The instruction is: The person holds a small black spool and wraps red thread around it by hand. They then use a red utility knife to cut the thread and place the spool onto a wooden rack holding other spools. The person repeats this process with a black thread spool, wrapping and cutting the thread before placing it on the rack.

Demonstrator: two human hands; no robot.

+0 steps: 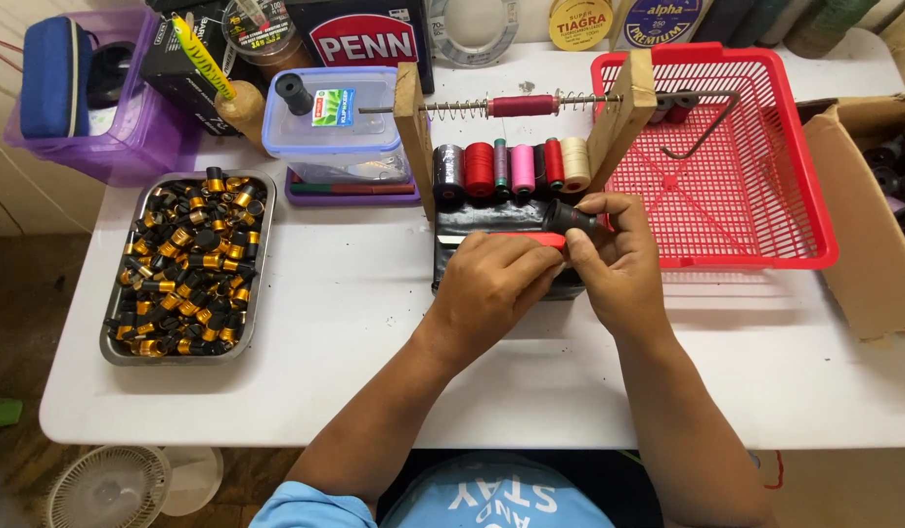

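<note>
my right hand (618,259) grips a small black cylinder (570,216) over the black stand (452,256) below the thread spools (511,168); my left hand (496,284) pinches a red tool (530,240) against it. the tray of black-and-gold rings (186,264) sits well left.

A white table (354,332) fills the view, lit evenly, its top scuffed in places. Below its left edge lies a dark brown floor (22,323), worn and mottled. On that floor, just under the table's near left corner, stands a white fan (108,486) with a round grille. Left of the table runs a pale wall (2,176).
</note>
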